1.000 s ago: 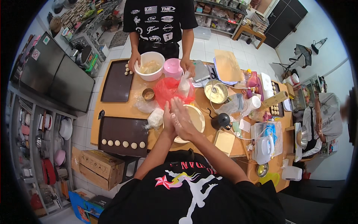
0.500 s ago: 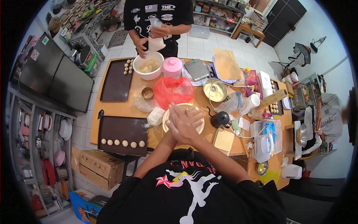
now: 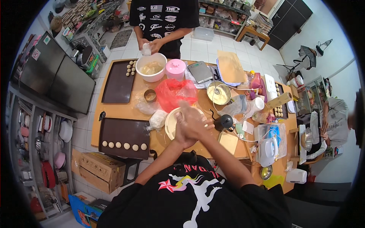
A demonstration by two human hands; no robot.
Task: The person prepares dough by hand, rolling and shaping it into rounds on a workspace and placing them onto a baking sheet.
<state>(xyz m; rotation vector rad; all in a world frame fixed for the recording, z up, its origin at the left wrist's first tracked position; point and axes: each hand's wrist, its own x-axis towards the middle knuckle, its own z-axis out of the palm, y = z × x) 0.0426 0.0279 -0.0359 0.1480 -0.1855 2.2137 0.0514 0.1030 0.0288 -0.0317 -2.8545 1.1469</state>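
Note:
Over the pale round bowl (image 3: pixel 171 123) at the table's near edge, my two hands are laid palm against palm. The fingers of my left hand (image 3: pixel 183 137) stretch out to the right beneath the other palm. My right hand (image 3: pixel 194 125) lies across it, its straight fingers pointing away from me and blurred by motion. Anything between the palms is hidden. A dark baking tray (image 3: pixel 123 133) to the left bears a row of small dough balls (image 3: pixel 126 145). Beside the bowl sits a clear plastic bag with white contents (image 3: pixel 157 119).
Beyond the bowl lies a red plastic bag (image 3: pixel 176 93). A black kettle (image 3: pixel 224 122) and a steel bowl of pale yellow filling (image 3: pixel 219 94) stand right. Across the table, a person (image 3: pixel 163 34) holds something white near a white tub (image 3: pixel 151 78). A second tray (image 3: pixel 118 83) lies far left.
My hands have shifted against each other, the right sliding over the left. The person opposite has lowered both hands and the white thing toward the tub's far rim.

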